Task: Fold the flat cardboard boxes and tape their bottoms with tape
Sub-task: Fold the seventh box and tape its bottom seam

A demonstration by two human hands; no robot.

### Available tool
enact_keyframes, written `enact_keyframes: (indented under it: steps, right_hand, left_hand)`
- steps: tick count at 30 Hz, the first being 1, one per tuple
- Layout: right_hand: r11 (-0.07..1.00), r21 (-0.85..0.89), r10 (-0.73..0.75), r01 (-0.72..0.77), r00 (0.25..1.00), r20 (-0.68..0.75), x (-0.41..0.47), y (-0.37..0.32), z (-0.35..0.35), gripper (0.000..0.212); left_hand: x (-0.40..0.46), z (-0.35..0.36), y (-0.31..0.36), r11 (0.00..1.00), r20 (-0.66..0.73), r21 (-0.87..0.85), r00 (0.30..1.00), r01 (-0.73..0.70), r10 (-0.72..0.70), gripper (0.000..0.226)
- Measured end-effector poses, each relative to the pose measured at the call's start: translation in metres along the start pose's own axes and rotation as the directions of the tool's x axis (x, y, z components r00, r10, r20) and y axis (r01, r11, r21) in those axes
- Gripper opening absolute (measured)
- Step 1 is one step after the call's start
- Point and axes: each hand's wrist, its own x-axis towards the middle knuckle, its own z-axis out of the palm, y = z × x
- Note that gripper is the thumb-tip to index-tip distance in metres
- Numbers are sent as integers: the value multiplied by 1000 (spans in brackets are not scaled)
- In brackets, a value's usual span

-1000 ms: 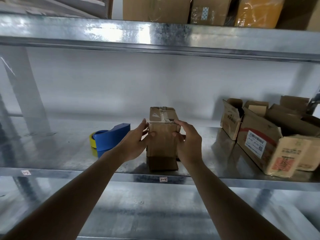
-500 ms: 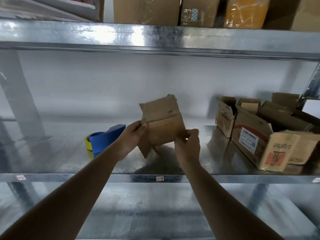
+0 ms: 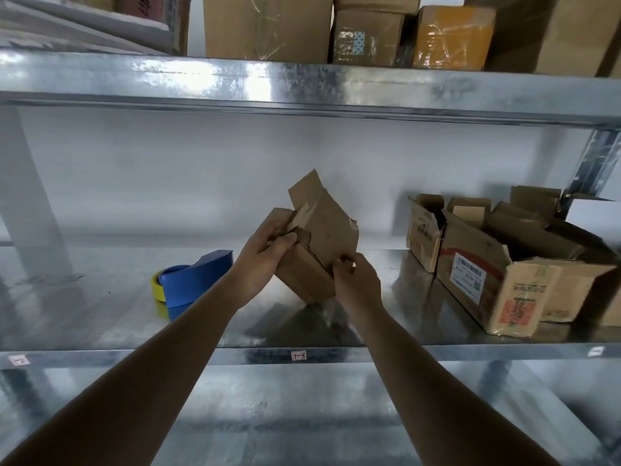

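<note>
A big metal shelf [image 3: 100, 317] fills the view. It is shiny and grey, with blotchy marks, and light bounces off it. Behind it is a plain white wall [image 3: 201, 169]. Another metal shelf [image 3: 302, 85] sits above, and it carries brown boxes [image 3: 268, 26], some wrapped in clear shiny tape. One of them looks orange [image 3: 452, 38]. A lower shelf [image 3: 285, 415] shows below.

On the right side of the middle shelf stands a bunch of open cardboard boxes [image 3: 504, 264]. Their flaps stick up. The nearest one has a white label and a red mark on its side.

In the middle, two bare arms reach out to a small cardboard box [image 3: 322, 237]. It is brown, a bit worn, and tilted on one corner. Its low corner is right at the shelf, and I cannot tell if it touches. Its flaps at the top are open and stick out. The left hand [image 3: 265, 253] grips the left side of the box, with its fingers curled over an edge. The right hand [image 3: 356, 284] pinches the lower right edge of the box.

To the left of the box, a bit apart, a blue tape holder [image 3: 198, 277] lies on the shelf. It is smooth plastic, with a yellow roll of tape [image 3: 157, 287] in it.

A tiny white sticker [image 3: 298, 355] is on the shelf's front edge.
</note>
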Motion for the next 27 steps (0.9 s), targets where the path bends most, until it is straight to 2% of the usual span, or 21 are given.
enact_keyframes:
  steps: [2,5,7,10,13,15,18,21,23,25,27]
  right_hand:
    - [999,-54,10,-8,999,45,1,4,0,28]
    - [997,-77,32,-24,994,107,5,3,-3,34]
    - [999,26,41,-44,996,81,8,-3,-4,29]
    - [964,264,25,-23,1000,-4,9,-17,-10,38]
    - [929,360,-95,82,995,18,11,-28,-16,33]
    - [936,320,-182,149,980,77,12,-31,-17,25]
    - [948,215,-258,233,961,94,17,-26,-11,29]
    - [965,173,-215,195,972,99,22,-25,-13,37]
    - [981,118,-166,156,982,85,24,-27,-17,55]
    - [983,17,-183,183,982,40,25,-27,-19,69]
    - [957,-126,-264,262,965,-2,20,-26,-21,68]
  left_hand:
    - [4,-4,2,999,-16,26,999,-29,29,22]
    - [11,-10,2,980,30,173,995,-95,91,39]
    - [15,-11,5,957,95,253,988,-139,119,54]
    - [17,-9,13,934,170,319,979,-163,113,68]
    - [18,-4,16,919,212,322,963,-228,164,72]
    - [20,-3,16,919,185,333,970,-212,157,70]
    - [27,-4,16,880,146,445,983,-164,110,71]
    - [31,-12,14,736,178,651,980,-187,92,62]
    - [34,-19,9,616,208,761,976,-205,68,45]
    - [35,-24,2,569,200,802,979,-180,28,42]
    - [36,-25,-5,560,204,810,979,-174,10,39]
